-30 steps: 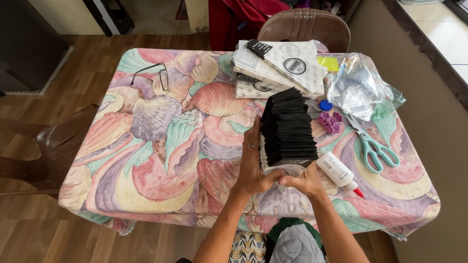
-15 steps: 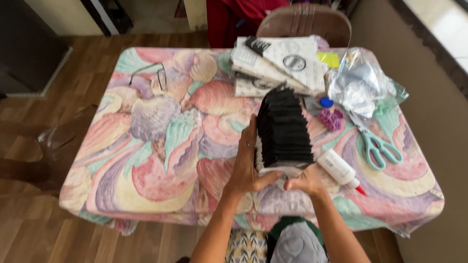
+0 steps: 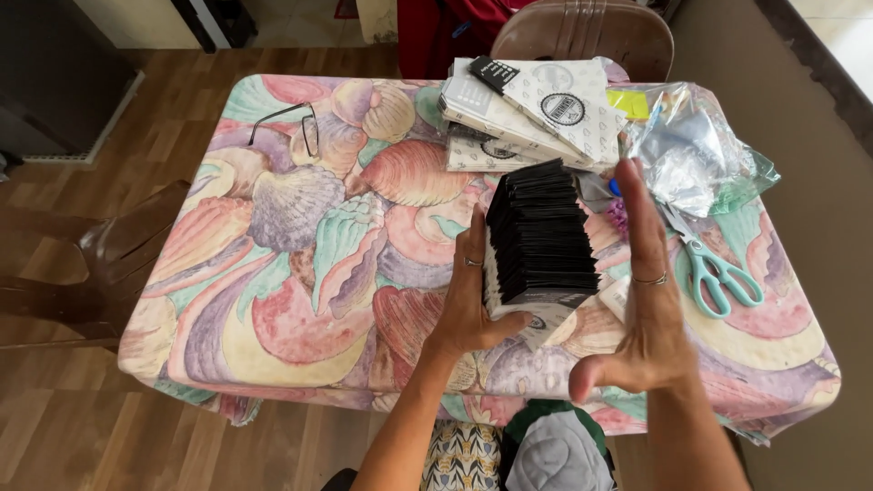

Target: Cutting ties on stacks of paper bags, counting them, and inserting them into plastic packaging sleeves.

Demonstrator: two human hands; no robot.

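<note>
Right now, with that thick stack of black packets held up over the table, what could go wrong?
Only the left hand grips the stack of black packets; the right hand is open beside it and seems not to touch it, so packets might fan out and spill onto the tablecloth. The scissors lie close to the right hand, so a quick grab could catch them. Falling packets might also knock the pile of white packages.

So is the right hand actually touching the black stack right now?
Apart. The head view shows the right hand held flat beside the black stack, with tablecloth visible between them. The left hand alone grips the stack.
</note>
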